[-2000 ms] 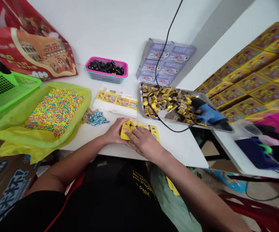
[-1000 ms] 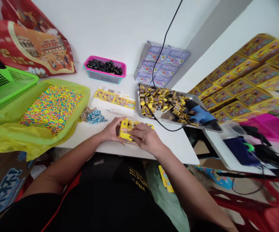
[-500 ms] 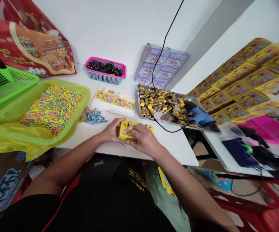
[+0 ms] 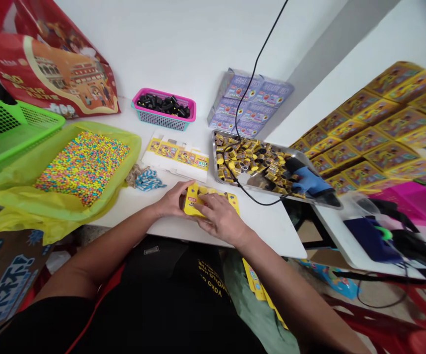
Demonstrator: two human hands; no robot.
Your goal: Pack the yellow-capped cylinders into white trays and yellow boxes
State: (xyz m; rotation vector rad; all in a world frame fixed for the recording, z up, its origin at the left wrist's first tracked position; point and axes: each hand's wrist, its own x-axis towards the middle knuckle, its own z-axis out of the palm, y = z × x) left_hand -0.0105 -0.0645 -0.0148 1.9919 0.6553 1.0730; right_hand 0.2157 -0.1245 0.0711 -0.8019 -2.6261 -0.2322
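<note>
A small yellow printed cardboard box [image 4: 192, 202] is between my hands near the table's front edge. My left hand [image 4: 174, 199] grips its left end, thumb and fingers around the side. My right hand [image 4: 222, 216] lies over the middle and front of the box, its fingers bent on the top and the thumb low at the front. Rounded yellow pieces show partly along the top of the box; the right fingers hide the rest. Behind it lies a flat white and yellow printed carton sheet [image 4: 176, 157].
A metal tray [image 4: 257, 186] of small yellow and black pieces stands right, a black cable [image 4: 259, 56] hanging across it. Left is a yellow-lined basket [image 4: 124, 142] of coloured candies; behind stands a pink-rimmed basket [image 4: 161, 123] of black pieces. Yellow boxes [image 4: 375, 128] are stacked at far right.
My right fingers have pressed down and closer over the box top, and the box's printed top face is now more level. The whole view has shifted slightly.
</note>
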